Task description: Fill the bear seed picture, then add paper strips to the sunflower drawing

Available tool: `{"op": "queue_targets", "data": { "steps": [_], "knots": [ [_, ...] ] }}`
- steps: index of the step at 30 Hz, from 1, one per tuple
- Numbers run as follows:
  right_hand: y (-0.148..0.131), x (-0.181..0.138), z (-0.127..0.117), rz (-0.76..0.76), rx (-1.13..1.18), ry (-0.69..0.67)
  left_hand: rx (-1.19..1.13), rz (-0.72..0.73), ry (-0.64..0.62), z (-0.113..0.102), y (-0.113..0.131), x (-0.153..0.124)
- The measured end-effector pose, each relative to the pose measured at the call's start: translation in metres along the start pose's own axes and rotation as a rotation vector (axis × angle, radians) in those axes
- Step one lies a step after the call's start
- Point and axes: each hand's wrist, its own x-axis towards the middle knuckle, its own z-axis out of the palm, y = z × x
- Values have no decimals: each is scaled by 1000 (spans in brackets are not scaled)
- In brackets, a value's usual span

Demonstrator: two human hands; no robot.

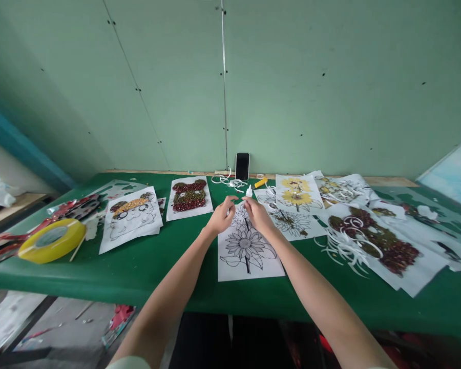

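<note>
A white paper with a black line drawing of sunflowers (246, 246) lies in front of me on the green table. Over its top left edge my left hand (222, 216) is raised, fingers curved with a gap between index and thumb, and nothing visible in them. My right hand (258, 214) is over the paper's upper part, its fingertips bent together; what they pinch, if anything, is too small to tell. Just behind those fingertips shows a small white bottle with a pointed tip (249, 191), its lower part hidden by the hand.
A phone (242, 166) leans against the wall, near a yellow tube (260, 182). Seed-covered pictures, such as the red and green one (189, 197), lie around. White paper strips (346, 248) are heaped at right. A yellow tape roll (52, 241) lies left.
</note>
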Motion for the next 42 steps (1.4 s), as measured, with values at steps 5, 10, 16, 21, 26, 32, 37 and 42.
{"op": "queue_targets", "data": {
  "steps": [5, 10, 16, 21, 26, 32, 37, 42],
  "knots": [
    [-2, -1, 3, 3, -30, -83, -39, -12, -14, -2, 4, -4],
    [-2, -2, 0, -24, -22, -114, -56, 9, -83, -2, 11, -6],
    [-4, -2, -4, -12, -29, -104, -72, 65, -160, -1, 13, -6],
    [-4, -1, -2, 35, 13, -77, -104, 150, -119, -2, 12, -3],
    [-10, -1, -1, -41, 129, -36, -47, 97, -69, -4, 9, -1],
    [-20, -3, -2, -133, 80, -24, -94, 48, -11, 0, 1, -1],
    [-24, -3, -2, -247, 76, 112, -72, 5, -12, 4, -3, -2],
    [-24, -2, 1, -242, 101, 106, 1, -1, -30, 5, -4, -1]
  ]
}}
